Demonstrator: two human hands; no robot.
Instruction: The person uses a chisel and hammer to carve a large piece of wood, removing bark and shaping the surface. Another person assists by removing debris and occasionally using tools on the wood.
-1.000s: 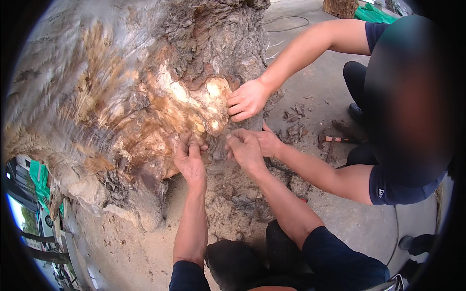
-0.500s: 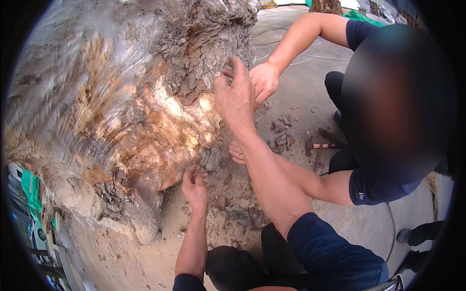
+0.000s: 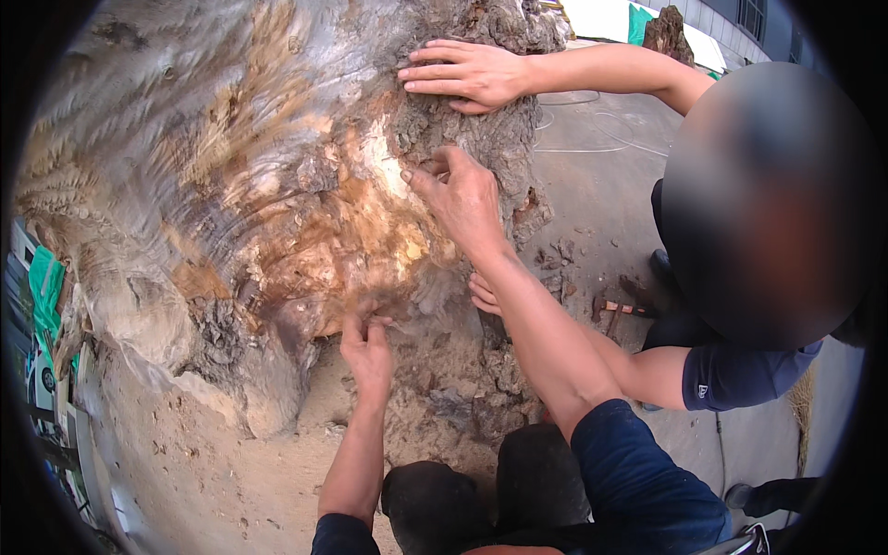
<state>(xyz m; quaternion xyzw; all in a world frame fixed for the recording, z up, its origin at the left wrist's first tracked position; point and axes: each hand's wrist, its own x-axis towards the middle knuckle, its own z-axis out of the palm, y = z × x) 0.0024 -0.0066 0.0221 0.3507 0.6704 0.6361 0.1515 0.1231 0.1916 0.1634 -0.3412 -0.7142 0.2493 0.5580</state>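
A huge weathered tree trunk [image 3: 277,213] fills the left and middle, with grey grain, rough bark and a patch of exposed orange-brown wood. My left hand [image 3: 367,351] is at the trunk's lower edge, thumb apart from the fingers; its fingertips are blurred and I see nothing held. Over the pale wood beside the bark, my right hand [image 3: 465,203] has bent fingers, with the thumb apart and no object visible. A co-worker's hand [image 3: 476,76] lies flat on the bark above it. The co-worker's other hand [image 3: 483,294] shows partly behind my right forearm.
Bark pieces and crumbs [image 3: 481,407] litter the ground below the trunk. A hammer [image 3: 622,306] with an orange-banded handle lies by the co-worker's knees. Thin cables [image 3: 601,139] loop behind the trunk. Green sheeting [image 3: 46,287] shows at far left.
The co-worker's upper hand has left the spot beside my right hand and now rests spread on the bark. My right fingers have lowered toward the pale wood. The view has shifted slightly.
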